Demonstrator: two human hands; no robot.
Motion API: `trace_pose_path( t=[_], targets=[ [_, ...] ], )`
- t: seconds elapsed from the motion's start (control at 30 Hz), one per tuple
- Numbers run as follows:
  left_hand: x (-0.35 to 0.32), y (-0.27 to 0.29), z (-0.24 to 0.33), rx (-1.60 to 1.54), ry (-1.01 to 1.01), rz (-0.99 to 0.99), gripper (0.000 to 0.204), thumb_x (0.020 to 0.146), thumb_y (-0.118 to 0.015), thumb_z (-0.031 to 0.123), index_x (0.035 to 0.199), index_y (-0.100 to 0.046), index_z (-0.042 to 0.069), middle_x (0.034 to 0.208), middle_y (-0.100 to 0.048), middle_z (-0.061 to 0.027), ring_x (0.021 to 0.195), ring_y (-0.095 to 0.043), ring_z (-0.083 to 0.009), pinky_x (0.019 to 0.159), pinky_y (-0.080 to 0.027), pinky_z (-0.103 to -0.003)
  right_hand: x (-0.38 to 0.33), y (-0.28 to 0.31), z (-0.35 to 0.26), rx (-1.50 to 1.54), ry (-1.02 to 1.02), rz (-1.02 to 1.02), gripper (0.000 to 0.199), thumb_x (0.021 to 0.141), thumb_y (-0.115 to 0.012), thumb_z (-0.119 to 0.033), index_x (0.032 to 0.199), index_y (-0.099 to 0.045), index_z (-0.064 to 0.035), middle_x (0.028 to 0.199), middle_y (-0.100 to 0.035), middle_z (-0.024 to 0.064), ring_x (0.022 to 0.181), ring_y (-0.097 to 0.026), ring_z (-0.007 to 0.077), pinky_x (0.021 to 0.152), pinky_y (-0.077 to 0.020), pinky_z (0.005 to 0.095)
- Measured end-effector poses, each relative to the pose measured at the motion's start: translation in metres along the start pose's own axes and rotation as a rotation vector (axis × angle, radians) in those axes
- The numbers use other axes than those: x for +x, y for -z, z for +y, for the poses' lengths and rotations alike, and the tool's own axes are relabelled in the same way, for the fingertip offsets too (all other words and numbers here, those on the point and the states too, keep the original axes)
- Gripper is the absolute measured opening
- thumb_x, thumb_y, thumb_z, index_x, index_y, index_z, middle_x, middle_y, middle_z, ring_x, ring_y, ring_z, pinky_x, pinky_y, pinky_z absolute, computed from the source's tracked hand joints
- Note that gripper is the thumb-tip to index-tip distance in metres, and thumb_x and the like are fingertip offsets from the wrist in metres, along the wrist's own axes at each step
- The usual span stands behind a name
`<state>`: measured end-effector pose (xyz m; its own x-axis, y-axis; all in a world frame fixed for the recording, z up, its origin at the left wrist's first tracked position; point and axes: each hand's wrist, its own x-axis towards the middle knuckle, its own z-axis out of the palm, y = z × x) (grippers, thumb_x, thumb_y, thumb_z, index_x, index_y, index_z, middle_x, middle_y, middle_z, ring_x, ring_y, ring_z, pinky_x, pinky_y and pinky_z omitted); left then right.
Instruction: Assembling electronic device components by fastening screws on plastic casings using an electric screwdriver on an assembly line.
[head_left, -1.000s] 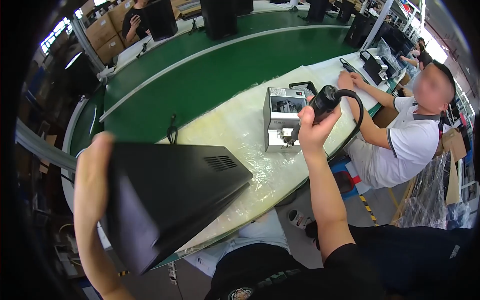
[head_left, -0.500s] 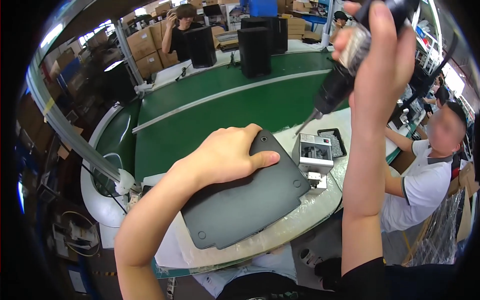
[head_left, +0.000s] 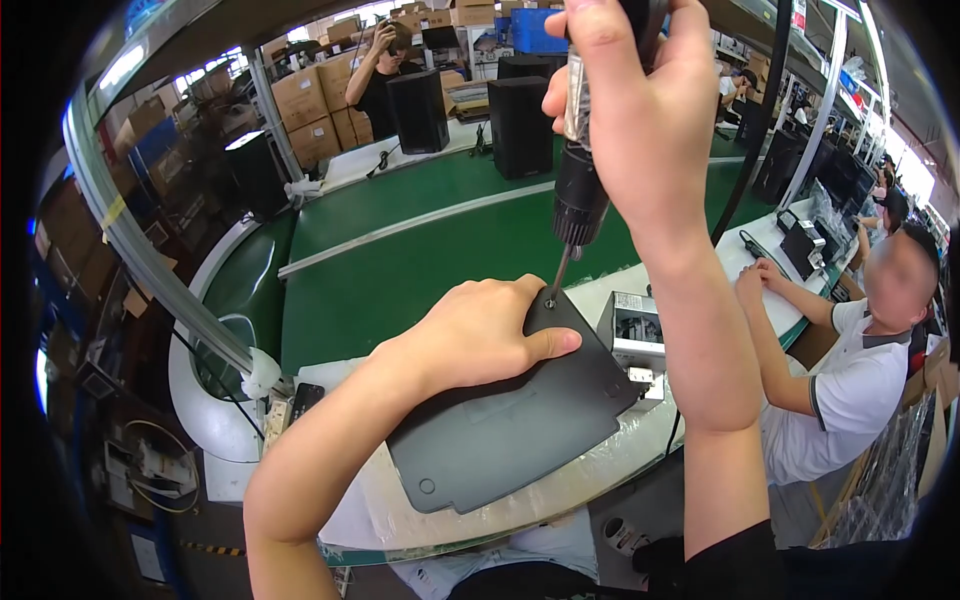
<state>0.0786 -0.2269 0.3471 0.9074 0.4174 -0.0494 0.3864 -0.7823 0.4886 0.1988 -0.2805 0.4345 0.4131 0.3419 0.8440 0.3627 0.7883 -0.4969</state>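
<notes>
head cam | head-worn fisheye | faces down and forward | hands [head_left: 482, 330] near, green belt [head_left: 385, 275] beyond

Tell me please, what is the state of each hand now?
Left hand: lying on the black casing; whether it grips the far edge cannot be told.
Right hand: closed, holding the electric screwdriver.

Driver bit [head_left: 562, 274] lowered to corner hole [head_left: 550, 304] (earlier apart).

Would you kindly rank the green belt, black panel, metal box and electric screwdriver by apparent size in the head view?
1. Green belt
2. Black panel
Unsure: electric screwdriver and metal box, both partly hidden.
</notes>
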Motion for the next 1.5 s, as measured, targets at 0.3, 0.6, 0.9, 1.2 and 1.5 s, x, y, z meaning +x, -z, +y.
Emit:
trace_pose_path(
  t=[0.3,0.6,0.9,1.2,1.5],
  targets=[
    [0.005,0.001,-0.005,0.030,-0.032,-0.001,0.062,0.086,-0.059,0.050,0.109,-0.056,-0.008,0.089,-0.064,-0.0263,0.087,-0.063,-0.0393,0.082,-0.047,-0.044,-0.004,-0.006,0.007,-0.014,-0.004,-0.006,0.035,0.091,-0.062,-0.019,0.114,-0.047,0.0036,0.073,-0.056,0.0018,0.052,-0.053,0.0054,0.046,-0.0427,0.0190],
    [-0.004,0.007,0.002,-0.010,-0.008,-0.024,0.056,0.084,-0.063,0.047,0.106,-0.058,-0.004,0.091,-0.065,-0.0255,0.088,-0.063,-0.0384,0.081,-0.047,-0.043,-0.005,-0.011,0.002,0.065,-0.023,-0.014,0.037,0.091,-0.062,-0.018,0.116,-0.046,0.0030,0.074,-0.056,0.0032,0.051,-0.053,0.0059,0.044,-0.0428,0.0198],
    [-0.068,-0.022,-0.116,-1.009,0.092,0.292,0.061,0.099,-0.032,0.051,0.113,-0.063,0.000,0.101,-0.066,-0.0114,0.097,-0.061,-0.0221,0.089,-0.047,-0.033,-0.078,0.122,0.010,-0.439,0.246,0.364,0.032,0.093,-0.052,-0.021,0.110,-0.046,0.0052,0.090,-0.063,0.0156,0.050,-0.056,0.0142,0.044,-0.0437,0.0241],
    [-0.124,-0.118,-0.139,-1.093,0.388,0.742,0.054,0.101,-0.032,0.043,0.123,-0.051,-0.002,0.108,-0.061,-0.0101,0.096,-0.058,-0.0185,0.087,-0.045,-0.029,-0.214,0.200,0.123,-0.637,0.077,0.282,0.052,0.086,-0.052,-0.001,0.129,-0.024,0.0030,0.105,-0.056,0.0169,0.064,-0.056,0.0113,0.062,-0.0492,0.0240],
    [-0.079,-0.036,-0.092,-0.253,0.429,0.767,0.063,0.101,-0.029,0.046,0.094,-0.058,-0.010,0.076,-0.062,-0.0149,0.078,-0.059,-0.0245,0.072,-0.043,-0.034,-0.213,0.175,0.081,-0.445,-0.147,0.265,0.039,0.091,-0.051,-0.006,0.124,-0.031,-0.0004,0.108,-0.059,0.0150,0.063,-0.056,0.0120,0.055,-0.0476,0.0243]
  ],
)
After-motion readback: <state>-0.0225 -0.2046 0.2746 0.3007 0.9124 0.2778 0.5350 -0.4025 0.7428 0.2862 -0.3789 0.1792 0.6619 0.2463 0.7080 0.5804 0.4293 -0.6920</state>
